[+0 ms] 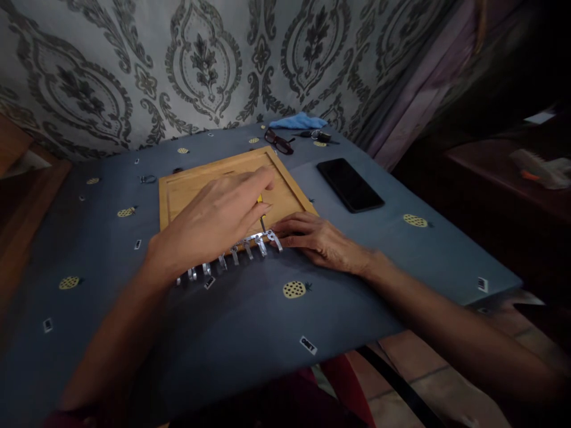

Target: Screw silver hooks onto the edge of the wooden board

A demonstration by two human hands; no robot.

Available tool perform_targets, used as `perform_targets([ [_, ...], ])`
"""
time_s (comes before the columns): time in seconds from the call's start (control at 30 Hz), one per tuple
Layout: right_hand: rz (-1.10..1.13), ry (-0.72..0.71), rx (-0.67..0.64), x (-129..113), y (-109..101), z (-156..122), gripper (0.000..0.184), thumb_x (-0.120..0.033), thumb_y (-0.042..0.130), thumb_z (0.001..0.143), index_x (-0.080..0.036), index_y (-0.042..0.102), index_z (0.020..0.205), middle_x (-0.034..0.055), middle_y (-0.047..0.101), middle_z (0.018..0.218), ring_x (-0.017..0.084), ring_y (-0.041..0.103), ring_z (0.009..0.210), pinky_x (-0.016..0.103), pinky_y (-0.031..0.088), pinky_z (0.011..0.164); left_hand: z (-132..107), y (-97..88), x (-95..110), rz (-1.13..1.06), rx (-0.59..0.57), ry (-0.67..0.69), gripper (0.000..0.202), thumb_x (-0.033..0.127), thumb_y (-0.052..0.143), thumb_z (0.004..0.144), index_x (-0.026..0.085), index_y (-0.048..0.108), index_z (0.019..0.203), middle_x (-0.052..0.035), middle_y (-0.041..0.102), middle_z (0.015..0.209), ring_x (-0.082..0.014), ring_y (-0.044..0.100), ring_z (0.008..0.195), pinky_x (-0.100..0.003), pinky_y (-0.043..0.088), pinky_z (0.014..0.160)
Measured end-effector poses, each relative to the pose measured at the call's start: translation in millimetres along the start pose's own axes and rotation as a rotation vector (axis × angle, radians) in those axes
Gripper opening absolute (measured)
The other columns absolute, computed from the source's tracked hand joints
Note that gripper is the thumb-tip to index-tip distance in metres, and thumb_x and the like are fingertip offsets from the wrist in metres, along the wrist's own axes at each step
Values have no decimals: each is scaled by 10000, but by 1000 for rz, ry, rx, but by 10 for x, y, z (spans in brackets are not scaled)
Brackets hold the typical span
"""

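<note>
In the head view, my left hand (218,208) is closed around a screwdriver (260,208). A bit of its yellow handle shows, and its thin shaft points down at a silver metal hook rail (250,239). The rail has several hooks hanging off the near edge of a framed wooden board (214,169), and my left hand and wrist cover part of both. My right hand (319,241) pinches the right end of the rail against the board's corner, thumb below and fingers above.
A black phone (350,184) lies right of the board. Behind it are dark-framed glasses (279,142), keys (317,136) and a blue cloth (298,121). A small ring-like item (147,179) sits at left. The blue tablecloth (357,297) ends at the near right edge.
</note>
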State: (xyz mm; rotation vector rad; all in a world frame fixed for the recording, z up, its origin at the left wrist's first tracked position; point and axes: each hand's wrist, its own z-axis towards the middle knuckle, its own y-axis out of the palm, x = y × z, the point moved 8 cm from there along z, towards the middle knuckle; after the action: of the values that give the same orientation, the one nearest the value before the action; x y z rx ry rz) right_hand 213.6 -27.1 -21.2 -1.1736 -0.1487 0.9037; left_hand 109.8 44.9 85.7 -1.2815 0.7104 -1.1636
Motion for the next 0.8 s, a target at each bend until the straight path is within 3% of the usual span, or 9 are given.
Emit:
perform_targets([
  [0.3,0,10,-6,2,9,-5,401,-34,435,933,-211,690,1187,123,689,1249,248,600,1178,488,521,982,2,59,-5,20,-26,-8,184,207,503,995,182,559,1169,-44,677,1024,-216,659,954,-308,473,764],
  [0.53,6,-7,14,-6,1,-9,370,-54,435,946,-199,683,1180,133,683,1237,243,608,1184,482,520,984,-6,58,15,37,-14,-6,126,209,490,993,193,580,1079,-23,652,887,-203,638,834,-304,429,694],
  [0.67,-16,-12,79,-23,-77,-25,302,-68,450,946,-170,693,1093,160,684,1219,250,625,1152,466,527,951,-10,58,9,39,7,3,139,222,465,1009,193,577,1086,-26,655,897,-198,639,837,-302,433,709],
  [0.8,-62,26,112,-9,-134,-33,240,-79,458,940,-190,670,940,117,721,1089,230,654,1015,433,511,885,-9,70,1,52,11,-1,142,209,464,1002,186,578,1083,-37,659,913,-210,648,866,-313,448,729],
])
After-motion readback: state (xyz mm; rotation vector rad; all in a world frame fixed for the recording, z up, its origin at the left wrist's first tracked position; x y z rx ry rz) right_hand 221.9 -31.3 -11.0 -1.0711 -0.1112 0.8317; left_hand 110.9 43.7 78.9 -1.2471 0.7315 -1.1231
